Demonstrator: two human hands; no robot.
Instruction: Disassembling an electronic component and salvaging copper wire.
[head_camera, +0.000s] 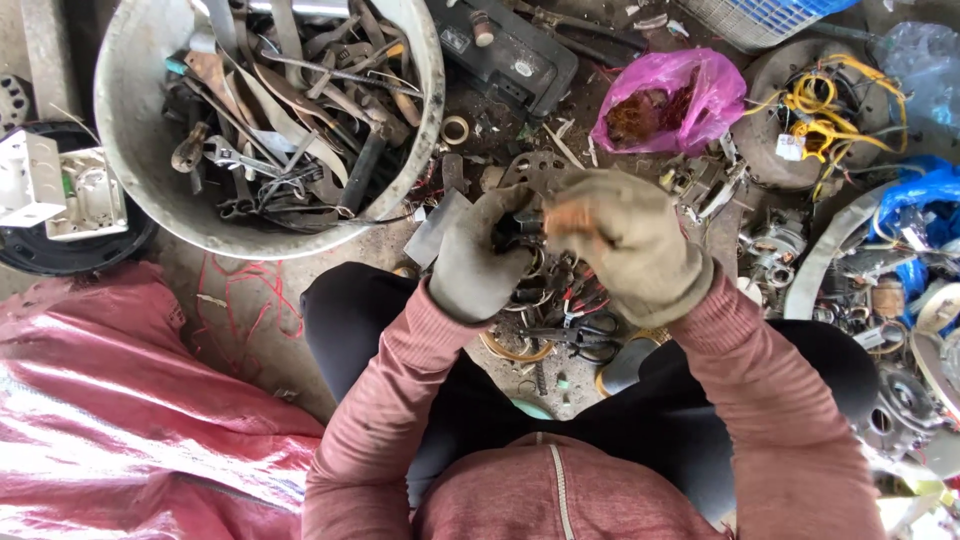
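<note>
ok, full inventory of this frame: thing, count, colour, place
metal tub: 1, grey, upper left, full of rusty tools and scrap strips
wrench: 1, silvery, inside the tub
pink bag: 1, magenta, upper centre-right, brownish contents
yellow wire bundle: 1, yellow, upper right on a round metal part
blue plastic: 1, blue, right edge
black case: 1, black, top centre
white switch boxes: 2, white, left edge on a black disc
red sack: 1, red, lower left
scissors: 1, black handles, on the floor under the hands
small dark part: 1, black, between both hands
left hand: grey glove, fingers on the part
right hand: tan glove, fingers on the part
</note>
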